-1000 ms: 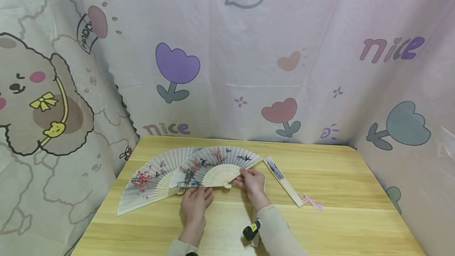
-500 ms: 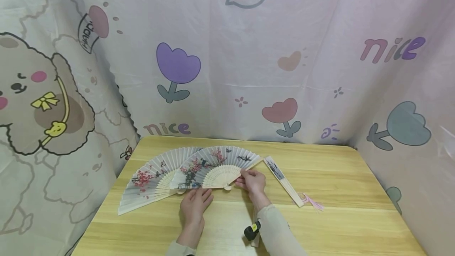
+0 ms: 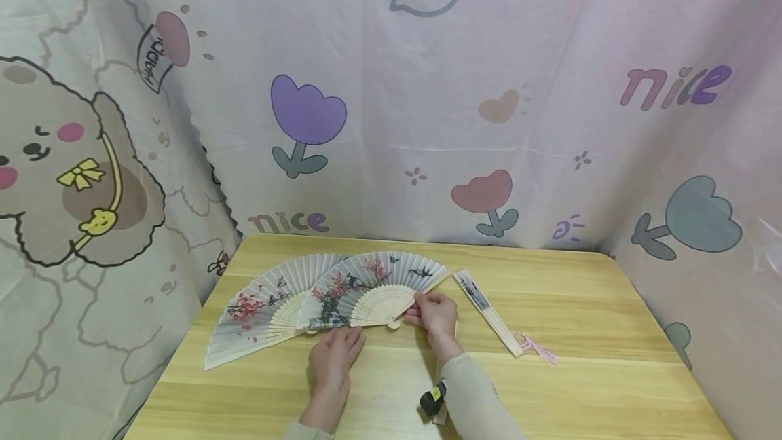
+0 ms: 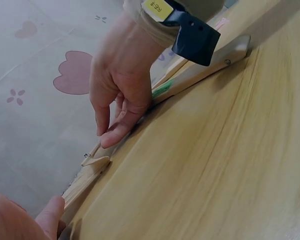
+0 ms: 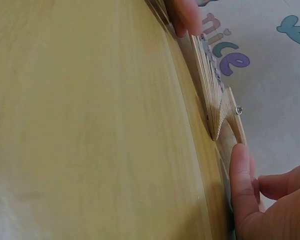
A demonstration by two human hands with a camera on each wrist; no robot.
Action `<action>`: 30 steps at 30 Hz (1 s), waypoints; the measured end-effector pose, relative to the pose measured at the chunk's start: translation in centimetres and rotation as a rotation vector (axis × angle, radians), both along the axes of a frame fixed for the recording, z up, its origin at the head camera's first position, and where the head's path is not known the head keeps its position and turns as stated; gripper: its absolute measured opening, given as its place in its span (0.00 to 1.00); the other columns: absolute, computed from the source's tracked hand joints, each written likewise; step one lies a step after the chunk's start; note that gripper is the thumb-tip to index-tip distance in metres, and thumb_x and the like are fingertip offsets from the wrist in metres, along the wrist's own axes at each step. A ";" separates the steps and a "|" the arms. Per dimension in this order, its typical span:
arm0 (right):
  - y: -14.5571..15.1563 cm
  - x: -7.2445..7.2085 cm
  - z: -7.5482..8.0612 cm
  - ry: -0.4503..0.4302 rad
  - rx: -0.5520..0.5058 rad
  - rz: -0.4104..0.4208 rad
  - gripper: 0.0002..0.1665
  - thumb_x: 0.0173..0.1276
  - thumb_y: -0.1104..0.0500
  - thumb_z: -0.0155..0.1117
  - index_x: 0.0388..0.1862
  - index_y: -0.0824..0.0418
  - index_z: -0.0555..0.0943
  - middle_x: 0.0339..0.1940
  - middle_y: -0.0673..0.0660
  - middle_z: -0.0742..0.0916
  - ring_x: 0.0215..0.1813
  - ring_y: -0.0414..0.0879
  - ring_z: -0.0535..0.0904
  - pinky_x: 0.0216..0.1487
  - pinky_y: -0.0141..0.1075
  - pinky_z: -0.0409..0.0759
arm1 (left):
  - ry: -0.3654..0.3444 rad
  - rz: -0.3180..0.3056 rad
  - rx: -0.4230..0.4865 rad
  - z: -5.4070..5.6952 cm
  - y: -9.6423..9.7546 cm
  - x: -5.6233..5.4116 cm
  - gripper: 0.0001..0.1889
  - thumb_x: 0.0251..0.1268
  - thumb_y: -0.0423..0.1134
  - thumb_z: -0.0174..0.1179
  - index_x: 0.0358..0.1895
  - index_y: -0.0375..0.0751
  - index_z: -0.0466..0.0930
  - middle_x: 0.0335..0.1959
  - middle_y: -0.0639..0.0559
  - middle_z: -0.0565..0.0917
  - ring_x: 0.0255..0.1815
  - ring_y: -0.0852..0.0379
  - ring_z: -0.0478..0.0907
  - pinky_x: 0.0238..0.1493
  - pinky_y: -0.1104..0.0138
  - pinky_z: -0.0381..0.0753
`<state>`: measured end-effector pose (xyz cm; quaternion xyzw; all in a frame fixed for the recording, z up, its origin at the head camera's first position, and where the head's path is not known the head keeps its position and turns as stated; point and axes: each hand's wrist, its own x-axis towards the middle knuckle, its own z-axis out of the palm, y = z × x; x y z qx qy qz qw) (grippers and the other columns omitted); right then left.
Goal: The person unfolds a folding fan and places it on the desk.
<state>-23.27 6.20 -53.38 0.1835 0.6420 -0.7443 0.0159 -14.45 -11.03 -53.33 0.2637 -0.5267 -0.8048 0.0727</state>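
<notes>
Two pleated folding fans lie spread on the table. The front fan (image 3: 384, 300), with pink blossoms and birds on grey-white cloth and pale wooden ribs, overlaps the left fan (image 3: 247, 311). My right hand (image 3: 436, 314) pinches the front fan's right edge stick between thumb and fingers, close to its pivot. My left hand (image 3: 332, 356) lies palm up below that fan, its extended fingertips right at the lower edge stick. In the right wrist view, the ribs (image 5: 206, 85) converge at a metal rivet, between the left fingers above and the right hand (image 5: 270, 200) below.
A closed folding fan (image 3: 489, 314) with a pink tassel (image 3: 539, 349) lies to the right on the wooden table (image 3: 580, 392). Another closed fan (image 3: 440, 416) is partly hidden under my right forearm. A printed curtain (image 3: 391, 121) hangs behind the table and along both sides.
The front fan's lower edge has dropped slightly toward me. My left thumb, earlier over that edge, has come off it, and the hand sits slightly lower. The right hand keeps its pinch.
</notes>
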 end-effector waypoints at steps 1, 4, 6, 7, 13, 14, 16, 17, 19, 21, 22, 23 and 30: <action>0.0 0.0 0.0 0.001 0.004 -0.004 0.11 0.78 0.65 0.63 0.46 0.76 0.78 0.29 0.63 0.89 0.24 0.43 0.88 0.32 0.39 0.95 | 0.001 -0.003 0.001 0.1 0.1 0.1 0.31 0.81 0.31 0.47 0.77 0.13 0.50 0.69 0.17 0.72 0.70 0.32 0.76 0.61 0.62 0.90; 0.1 0.0 0.1 -0.005 0.008 -0.015 0.10 0.78 0.65 0.63 0.46 0.75 0.78 0.29 0.63 0.89 0.24 0.44 0.88 0.32 0.39 0.95 | 0.001 -0.009 0.013 0.3 0.2 0.3 0.31 0.81 0.30 0.47 0.77 0.14 0.51 0.68 0.18 0.73 0.69 0.34 0.78 0.61 0.62 0.90; 0.2 0.0 0.1 -0.006 0.007 -0.016 0.11 0.79 0.65 0.62 0.46 0.75 0.78 0.29 0.63 0.89 0.24 0.44 0.88 0.32 0.40 0.95 | -0.012 -0.006 0.020 0.4 0.3 0.5 0.30 0.81 0.31 0.48 0.76 0.15 0.54 0.66 0.20 0.77 0.65 0.36 0.83 0.58 0.63 0.91; 0.3 0.0 0.2 -0.008 0.010 -0.015 0.11 0.79 0.65 0.61 0.47 0.75 0.78 0.29 0.62 0.88 0.24 0.44 0.88 0.32 0.40 0.95 | -0.011 -0.008 0.028 0.4 0.3 0.6 0.29 0.81 0.31 0.48 0.76 0.15 0.55 0.64 0.21 0.78 0.63 0.38 0.85 0.58 0.63 0.92; 0.8 -0.1 0.9 0.014 0.061 -0.007 0.11 0.77 0.65 0.59 0.47 0.76 0.80 0.32 0.65 0.90 0.23 0.44 0.87 0.31 0.40 0.95 | 0.011 -0.013 0.041 0.8 0.7 0.8 0.27 0.79 0.29 0.50 0.74 0.17 0.60 0.49 0.29 0.87 0.45 0.52 0.91 0.51 0.65 0.94; 0.9 -0.1 1.1 0.025 0.068 -0.005 0.12 0.77 0.65 0.60 0.47 0.76 0.80 0.32 0.66 0.90 0.23 0.44 0.87 0.30 0.40 0.95 | 0.012 -0.016 0.038 0.9 0.8 0.7 0.26 0.79 0.29 0.51 0.74 0.18 0.61 0.48 0.32 0.88 0.43 0.53 0.91 0.49 0.65 0.95; 1.4 -0.1 1.6 0.041 0.078 0.008 0.11 0.77 0.65 0.61 0.47 0.76 0.80 0.31 0.65 0.90 0.22 0.43 0.86 0.29 0.40 0.94 | 0.017 -0.024 0.040 1.0 0.9 0.6 0.25 0.78 0.28 0.51 0.73 0.17 0.63 0.45 0.37 0.88 0.41 0.56 0.90 0.48 0.66 0.95; 1.6 -0.1 1.9 0.052 0.080 0.013 0.11 0.77 0.65 0.62 0.47 0.76 0.80 0.29 0.64 0.89 0.22 0.42 0.85 0.29 0.39 0.94 | 0.018 -0.036 0.036 1.0 1.1 0.6 0.25 0.79 0.28 0.51 0.72 0.17 0.64 0.44 0.37 0.88 0.40 0.57 0.90 0.47 0.67 0.95; 2.1 0.0 2.4 0.073 0.092 0.022 0.12 0.77 0.66 0.62 0.47 0.77 0.79 0.27 0.62 0.89 0.21 0.42 0.84 0.29 0.40 0.95 | 0.009 -0.070 0.014 1.1 1.4 0.4 0.23 0.79 0.29 0.52 0.70 0.18 0.67 0.42 0.39 0.89 0.38 0.58 0.89 0.44 0.67 0.95; 2.6 0.1 2.7 0.091 0.123 0.026 0.11 0.76 0.66 0.63 0.46 0.77 0.79 0.25 0.60 0.88 0.21 0.42 0.84 0.29 0.42 0.95 | -0.003 -0.126 -0.032 1.3 1.8 0.2 0.22 0.78 0.31 0.54 0.68 0.19 0.70 0.41 0.41 0.90 0.37 0.59 0.89 0.42 0.68 0.95; 2.9 0.1 2.8 0.101 0.151 0.025 0.11 0.75 0.67 0.63 0.46 0.77 0.80 0.26 0.61 0.88 0.22 0.42 0.85 0.30 0.43 0.95 | -0.010 -0.166 -0.066 1.4 2.0 0.2 0.22 0.77 0.32 0.56 0.67 0.20 0.72 0.40 0.41 0.90 0.36 0.59 0.88 0.40 0.68 0.95; 3.2 0.1 2.9 0.109 0.176 0.022 0.11 0.75 0.67 0.62 0.46 0.77 0.81 0.27 0.63 0.89 0.22 0.43 0.85 0.30 0.43 0.95 | -0.014 -0.212 -0.106 1.4 2.3 0.1 0.22 0.76 0.33 0.57 0.66 0.21 0.74 0.40 0.41 0.90 0.36 0.59 0.88 0.38 0.68 0.94; 5.5 0.4 2.9 0.129 0.414 0.051 0.09 0.70 0.66 0.63 0.43 0.72 0.85 0.32 0.67 0.90 0.24 0.48 0.88 0.27 0.36 0.93 | 0.116 -0.459 -0.597 1.7 4.2 -0.3 0.18 0.69 0.35 0.65 0.57 0.29 0.85 0.44 0.39 0.92 0.39 0.55 0.87 0.41 0.65 0.90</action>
